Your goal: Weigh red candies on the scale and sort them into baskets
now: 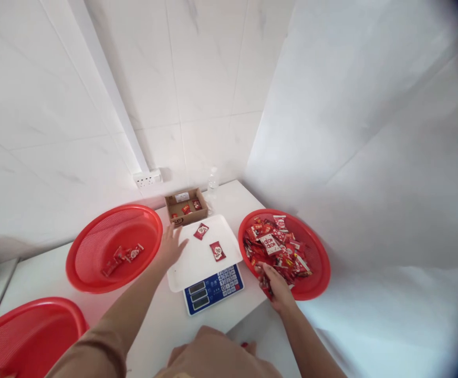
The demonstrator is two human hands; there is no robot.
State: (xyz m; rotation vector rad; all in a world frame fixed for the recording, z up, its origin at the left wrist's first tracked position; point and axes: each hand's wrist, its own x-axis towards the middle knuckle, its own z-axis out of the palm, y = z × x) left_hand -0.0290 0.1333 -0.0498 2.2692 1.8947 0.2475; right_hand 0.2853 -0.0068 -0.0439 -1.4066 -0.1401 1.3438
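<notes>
Head-worn cam looks fwd & down w/ white tbl point(160, 321) close below, tiled wall point(207, 73) beyond.

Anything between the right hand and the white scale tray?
Only the left rim of the right-hand red basket appears to lie between the right hand and the white tray; nothing else visible stands in the way.
</notes>
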